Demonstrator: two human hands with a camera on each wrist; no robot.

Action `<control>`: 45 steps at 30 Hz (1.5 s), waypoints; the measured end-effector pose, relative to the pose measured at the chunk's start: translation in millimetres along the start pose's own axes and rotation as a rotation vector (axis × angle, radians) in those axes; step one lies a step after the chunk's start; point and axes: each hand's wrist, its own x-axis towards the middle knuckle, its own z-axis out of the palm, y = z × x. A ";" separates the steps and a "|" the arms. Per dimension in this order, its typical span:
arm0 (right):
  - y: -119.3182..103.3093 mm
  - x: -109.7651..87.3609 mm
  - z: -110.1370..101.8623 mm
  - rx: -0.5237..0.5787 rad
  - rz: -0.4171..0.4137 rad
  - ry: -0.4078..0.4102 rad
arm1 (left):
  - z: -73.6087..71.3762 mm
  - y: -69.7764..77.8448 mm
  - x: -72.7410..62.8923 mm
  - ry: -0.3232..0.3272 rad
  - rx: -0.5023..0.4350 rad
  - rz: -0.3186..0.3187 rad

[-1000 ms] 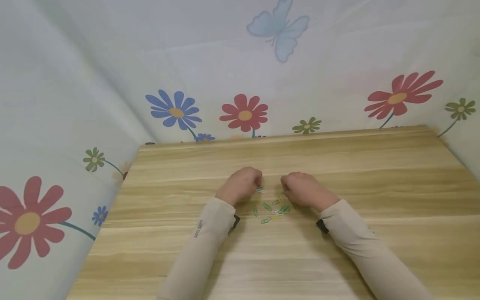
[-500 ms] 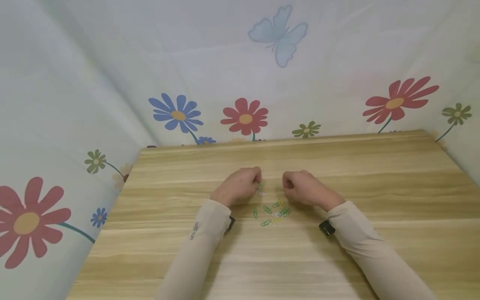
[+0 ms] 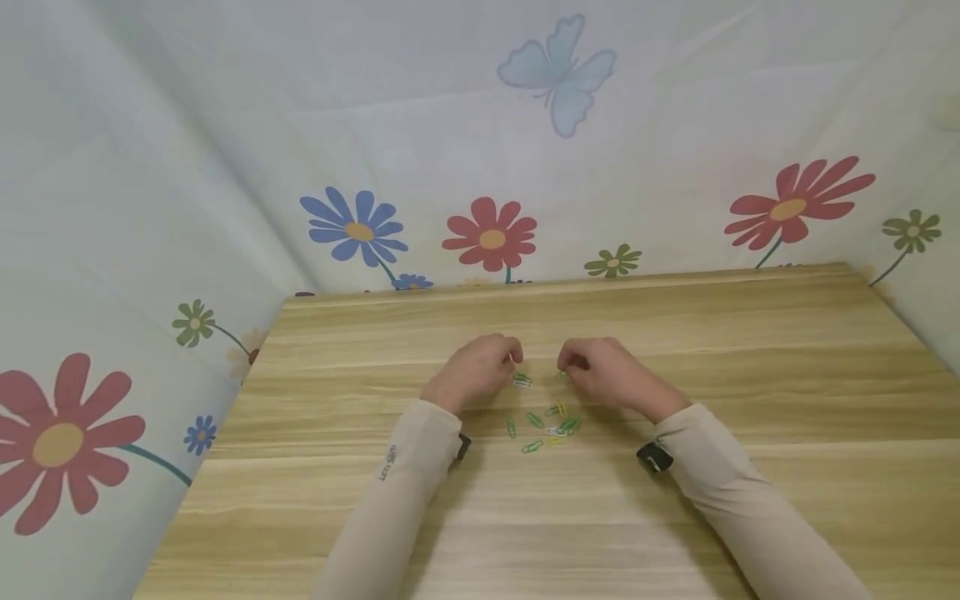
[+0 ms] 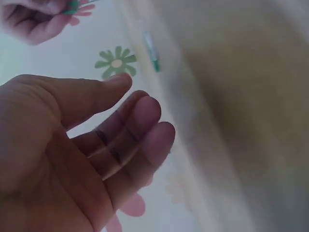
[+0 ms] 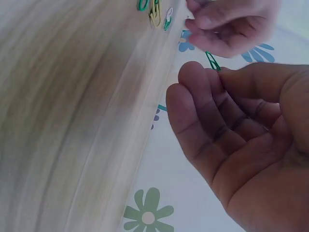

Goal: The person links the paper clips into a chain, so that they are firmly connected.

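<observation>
My right hand (image 3: 611,372) pinches a green paper clip (image 5: 212,61) between thumb and index finger, its end sticking out past the fingertips. Across from it, my left hand (image 3: 476,372) hovers with loosely bent fingers; in the left wrist view the thumb (image 4: 113,87) stands apart from the fingers and nothing lies between them. Just under the left fingertips, a white and a green paper clip (image 3: 522,382) lie close together on the table. Whether these two are linked cannot be told. Nearer me lies a loose group of green, yellow and white paper clips (image 3: 557,431).
The wood-grain table (image 3: 480,533) meets a white cloth backdrop (image 3: 420,108) printed with flowers and a butterfly at its back and sides. Dark wrist cameras (image 3: 655,457) sit under both sleeve cuffs.
The left fingers have loosened, and a green paper clip now shows beside the white one below them. A green paper clip has come into view at my right fingertips, which moved slightly left.
</observation>
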 end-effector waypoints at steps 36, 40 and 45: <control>-4.3 -4.1 -5.6 0.063 0.000 0.034 | 12.4 14.9 -0.1 -0.160 0.097 -0.155; -3.0 -3.7 -5.3 0.064 0.004 0.029 | 13.5 15.6 0.6 -0.147 0.125 -0.148; -2.4 -2.5 -4.7 0.075 0.007 0.026 | 15.4 11.3 3.1 -0.133 0.144 -0.114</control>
